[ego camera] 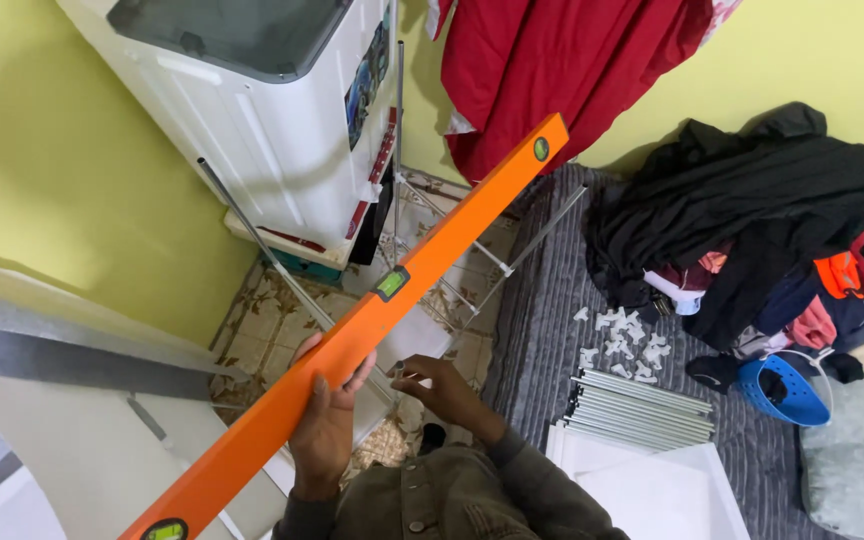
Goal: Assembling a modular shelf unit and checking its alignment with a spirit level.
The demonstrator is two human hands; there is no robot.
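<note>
My left hand grips a long orange spirit level near its lower third. The level runs diagonally from the bottom left up to the red cloth, with green vials at its middle and both ends. Just to the right, my right hand pinches a part of a thin metal wire frame that stands on the patterned floor beneath the level. What the fingers hold is too small to tell apart from the frame.
A white washing machine stands at the upper left against a yellow wall. A red cloth hangs above. On the grey rug lie metal rods, small white connectors, white panels, a clothes pile and a blue basket.
</note>
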